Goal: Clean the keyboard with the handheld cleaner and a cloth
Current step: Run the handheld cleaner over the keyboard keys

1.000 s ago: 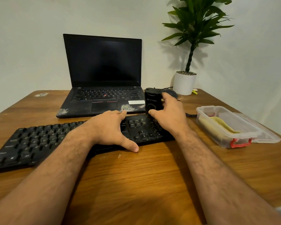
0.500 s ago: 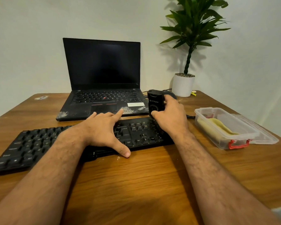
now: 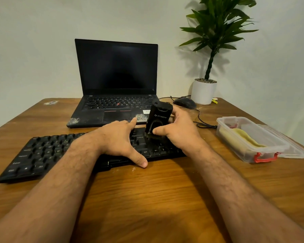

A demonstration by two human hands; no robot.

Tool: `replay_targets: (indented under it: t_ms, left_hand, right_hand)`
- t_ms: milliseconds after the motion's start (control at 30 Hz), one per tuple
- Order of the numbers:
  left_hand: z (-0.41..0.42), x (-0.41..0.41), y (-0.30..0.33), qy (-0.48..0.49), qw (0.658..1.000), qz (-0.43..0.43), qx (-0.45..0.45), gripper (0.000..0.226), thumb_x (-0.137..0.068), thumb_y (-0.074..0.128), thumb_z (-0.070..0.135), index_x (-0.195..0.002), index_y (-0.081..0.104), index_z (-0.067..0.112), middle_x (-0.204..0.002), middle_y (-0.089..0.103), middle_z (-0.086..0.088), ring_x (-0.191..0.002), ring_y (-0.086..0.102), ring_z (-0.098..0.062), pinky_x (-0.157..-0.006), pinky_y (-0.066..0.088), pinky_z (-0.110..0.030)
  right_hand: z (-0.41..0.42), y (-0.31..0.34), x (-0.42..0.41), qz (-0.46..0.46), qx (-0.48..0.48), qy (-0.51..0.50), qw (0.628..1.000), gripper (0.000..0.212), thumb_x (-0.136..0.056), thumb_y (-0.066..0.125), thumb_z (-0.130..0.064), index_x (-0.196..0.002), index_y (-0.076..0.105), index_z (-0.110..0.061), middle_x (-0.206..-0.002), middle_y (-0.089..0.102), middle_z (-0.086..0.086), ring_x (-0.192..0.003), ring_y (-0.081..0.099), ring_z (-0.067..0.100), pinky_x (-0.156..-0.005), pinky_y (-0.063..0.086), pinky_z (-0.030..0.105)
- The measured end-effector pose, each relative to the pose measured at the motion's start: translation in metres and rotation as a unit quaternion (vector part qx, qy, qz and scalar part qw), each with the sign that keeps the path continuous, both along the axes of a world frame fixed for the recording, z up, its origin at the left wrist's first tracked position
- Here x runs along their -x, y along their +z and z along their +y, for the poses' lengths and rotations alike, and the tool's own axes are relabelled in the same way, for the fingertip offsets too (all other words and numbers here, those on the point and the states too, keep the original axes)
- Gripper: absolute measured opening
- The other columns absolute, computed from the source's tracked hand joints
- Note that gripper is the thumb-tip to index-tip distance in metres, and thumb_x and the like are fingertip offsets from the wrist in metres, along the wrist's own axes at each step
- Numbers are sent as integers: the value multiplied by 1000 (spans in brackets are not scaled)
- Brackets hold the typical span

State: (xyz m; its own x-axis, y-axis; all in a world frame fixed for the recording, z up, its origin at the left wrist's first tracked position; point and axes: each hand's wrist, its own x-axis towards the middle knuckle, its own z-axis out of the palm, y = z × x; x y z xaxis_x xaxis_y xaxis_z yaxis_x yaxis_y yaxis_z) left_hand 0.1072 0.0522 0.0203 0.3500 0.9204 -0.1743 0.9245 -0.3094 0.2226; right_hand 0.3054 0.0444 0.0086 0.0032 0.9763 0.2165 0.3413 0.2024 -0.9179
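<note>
1. Two hands at work on the keyboard (image 3: 60, 153), a black full-size board lying across the near half of the desk (image 3: 165, 199), its left end angled toward the person.
2. Right hand (image 3: 181, 130): fingers and thumb wrapped round the handheld cleaner (image 3: 158, 118), a black unit held near upright, tilted slightly left, its lower end down on the keys at the board's right part.
3. Left hand (image 3: 119, 141): lying flat with fingers spread over the middle keys, thumb reaching past the front edge onto the wood; gripping nothing, judged to be steadying the board.
4. Progress, cleaner step: judged under way, the tool working the right section. Keys to the left show no tool on them; whether they are already done cannot be told.
5. Residue: pale specks lie on the wood just before the board's front edge (image 3: 133, 170).
6. Cloth (image 3: 242, 137): the yellowish folded piece, taken to be the cloth, sits inside the clear container (image 3: 263, 155) with red clasps, well to the right, lid beside it. Wiping step judged not yet begun.
7. Beyond: laptop (image 3: 116, 81), open, screen dark, dusty patches on its palm rest; wired mouse (image 3: 184, 102); potted plant (image 3: 204, 90) at the far right corner.
</note>
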Motion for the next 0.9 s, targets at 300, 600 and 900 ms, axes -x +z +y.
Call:
replay_targets:
  t_ms: [300,600,900]
  left_hand:
    - [2,3,-4,1,1000,-7,-2,168,-26,73,89,-161,2,22,-164,24,-1,-149,25,-23,-122,27,-46]
    - [4,3,-4,6,1000,-4,0,168,-24,73,90,-161,2,22,-163,26,0,-148,26,-22,-122,27,-48]
    - [1,2,-1,5,1000,-1,2,161,-35,79,83,-161,2,21,-163,26,0,-147,27,-23,-121,28,-48]
  right_hand:
    - [-4,1,11,-60,-33,16,998,54,-76,82,-8,-122,63,-28,-109,71,-12,-101,66,3,-72,52,14]
    - [6,8,-15,-21,-21,-97,995,48,-72,81,0,-104,64,-32,-104,70,-8,-102,67,16,-88,56,36]
    - [5,8,-19,99,43,-80,991,54,-67,77,14,-93,63,-31,-94,75,1,-91,73,24,-75,62,43]
